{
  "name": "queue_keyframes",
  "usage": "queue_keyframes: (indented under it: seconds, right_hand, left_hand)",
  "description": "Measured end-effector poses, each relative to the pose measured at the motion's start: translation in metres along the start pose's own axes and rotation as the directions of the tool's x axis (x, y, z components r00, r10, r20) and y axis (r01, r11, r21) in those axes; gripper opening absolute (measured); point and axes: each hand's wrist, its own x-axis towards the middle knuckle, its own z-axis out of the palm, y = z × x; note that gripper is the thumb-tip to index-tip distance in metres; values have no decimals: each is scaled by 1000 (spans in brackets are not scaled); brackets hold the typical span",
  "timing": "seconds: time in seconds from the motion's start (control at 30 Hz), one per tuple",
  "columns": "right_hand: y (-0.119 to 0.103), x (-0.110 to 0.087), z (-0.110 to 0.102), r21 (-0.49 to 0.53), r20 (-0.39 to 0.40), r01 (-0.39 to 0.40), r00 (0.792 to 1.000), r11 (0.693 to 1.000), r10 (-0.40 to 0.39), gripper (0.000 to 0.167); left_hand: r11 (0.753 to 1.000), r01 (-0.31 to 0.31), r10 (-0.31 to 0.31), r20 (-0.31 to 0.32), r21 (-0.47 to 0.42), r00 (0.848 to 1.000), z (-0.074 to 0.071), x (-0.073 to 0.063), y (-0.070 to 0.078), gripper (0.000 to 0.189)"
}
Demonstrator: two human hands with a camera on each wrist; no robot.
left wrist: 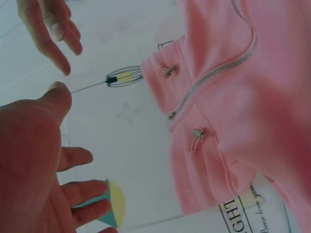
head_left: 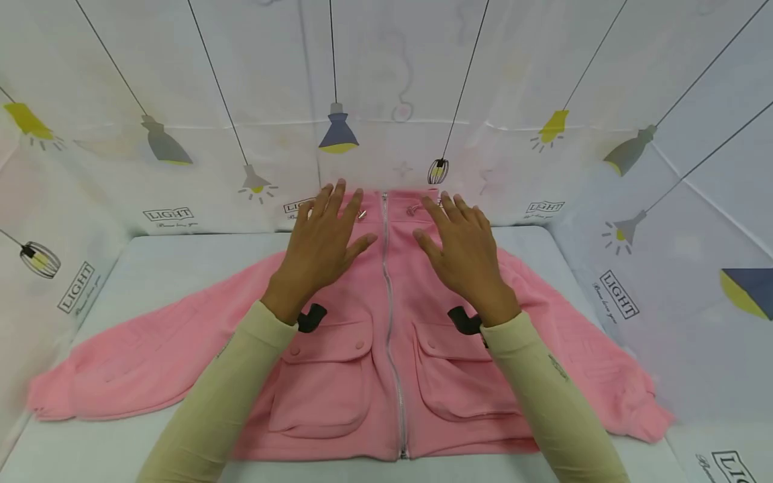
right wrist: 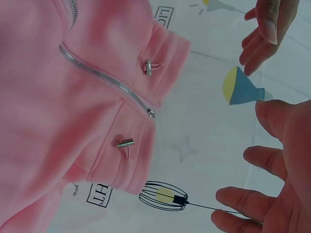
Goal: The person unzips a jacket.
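A pink zip-up jacket (head_left: 344,288) lies spread flat, sleeves out to both sides and its collar at the far end. Its metal zipper (head_left: 389,302) runs closed down the middle. My left hand (head_left: 323,238) hovers above the left side of the collar, fingers spread and pointing away. Over the collar's right side is my right hand (head_left: 461,248), its fingers likewise spread. Neither holds anything; in both wrist views a gap separates the hands from the cloth. Metal cord toggles (left wrist: 198,133) sit on the collar (right wrist: 167,73). Two flap pockets (head_left: 323,389) show near the hem.
The jacket lies on a white table (head_left: 181,255). Behind and at the sides hangs a white cloth (head_left: 386,60) printed with lamps and LIGHT labels. Pale sleeves cover both forearms, with a dark strap piece (head_left: 464,320) at each wrist.
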Motion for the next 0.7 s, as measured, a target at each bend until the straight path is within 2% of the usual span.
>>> queue_keyframes:
  seconds: [0.17, 0.33, 0.6, 0.7]
  right_hand:
    - [5, 6, 8, 6, 37, -5, 999, 1000, 4, 62]
    - [7, 11, 16, -11, 57, 2, 998, 1000, -1, 62]
    - [7, 12, 23, -9, 34, 16, 999, 1000, -16, 60]
    - [7, 12, 25, -11, 26, 26, 999, 1000, -25, 60]
  left_hand:
    - [999, -5, 6, 37, -41, 999, 13, 18, -4, 77]
    - [997, -23, 26, 42, -74, 999, 25, 32, -8, 72]
    - [997, -45, 47, 29, -69, 998, 40, 52, -15, 68]
    - [997, -43, 46, 45, -68, 998, 46, 61, -18, 68]
